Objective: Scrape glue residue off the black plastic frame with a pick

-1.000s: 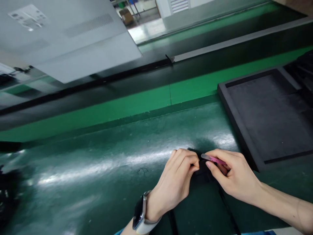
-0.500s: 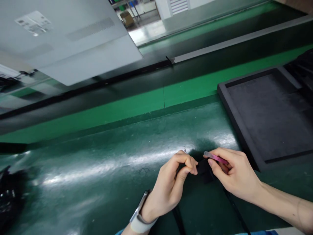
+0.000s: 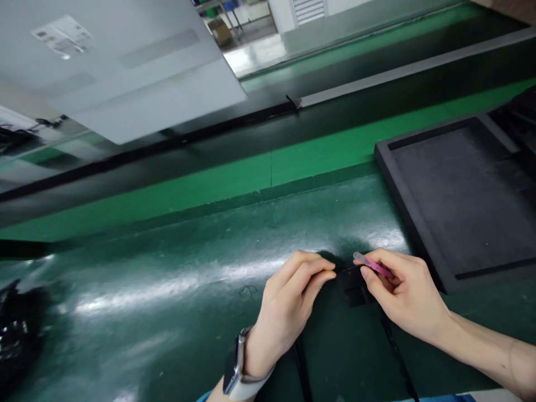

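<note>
With the clock centred on the view, the right hand (image 3: 408, 296) is grasping a slim pink tool (image 3: 380, 268) at 4 o'clock, its pale end pointing towards 10, while the thumb is touching a small black piece (image 3: 355, 289). That piece is sitting between the hands, between 4 and 5 o'clock, over a green bench (image 3: 184, 318). Near 6 o'clock, the left hand (image 3: 288, 301) is pinching thumb and fingers together right beside the piece's edge; whether they are gripping anything, I cannot tell. Compared with a second ago, those fingers are stretching straighter instead of curling, leaving more of the piece showing. A black tray (image 3: 469, 206) is lying at 3 o'clock.
</note>
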Demonstrator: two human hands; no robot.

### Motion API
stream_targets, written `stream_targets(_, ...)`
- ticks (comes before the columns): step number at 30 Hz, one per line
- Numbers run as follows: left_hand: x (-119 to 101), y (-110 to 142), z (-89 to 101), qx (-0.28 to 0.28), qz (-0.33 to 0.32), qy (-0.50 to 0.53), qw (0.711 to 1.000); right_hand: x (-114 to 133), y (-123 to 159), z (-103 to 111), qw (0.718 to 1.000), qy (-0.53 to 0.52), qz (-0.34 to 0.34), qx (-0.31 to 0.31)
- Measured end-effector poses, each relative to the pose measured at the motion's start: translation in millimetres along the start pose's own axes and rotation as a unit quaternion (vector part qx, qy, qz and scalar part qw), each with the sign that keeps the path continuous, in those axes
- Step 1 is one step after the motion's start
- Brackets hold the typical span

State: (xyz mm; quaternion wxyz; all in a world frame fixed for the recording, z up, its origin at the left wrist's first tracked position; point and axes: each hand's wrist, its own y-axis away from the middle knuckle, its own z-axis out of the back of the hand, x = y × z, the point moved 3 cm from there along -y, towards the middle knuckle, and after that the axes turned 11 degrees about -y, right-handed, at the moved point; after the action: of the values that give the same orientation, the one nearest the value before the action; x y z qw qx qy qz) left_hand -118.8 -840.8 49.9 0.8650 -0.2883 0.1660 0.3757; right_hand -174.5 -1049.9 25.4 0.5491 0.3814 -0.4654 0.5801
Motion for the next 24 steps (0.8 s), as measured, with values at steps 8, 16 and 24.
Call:
stream_targets(8, -11.6, 0.9, -13.0, -0.022, -0.023, -0.008, 0.999, 6.7, 3.3, -5.5, 1.000, -0.017, 0.009, 0.019)
stream_targets(16, -7.1, -2.2, -3.5, -0.010, 0.041, 0.069, 0.997, 1.7, 1.9, -2.5, 1.000, -0.021, -0.009, 0.008)
stream_targets(24, -7.8, 3.1, -6.1, 0.031, 0.033, 0.208, 0.977, -1.1, 0.3, -4.2, 0.999, -0.025, -0.036, 0.020)
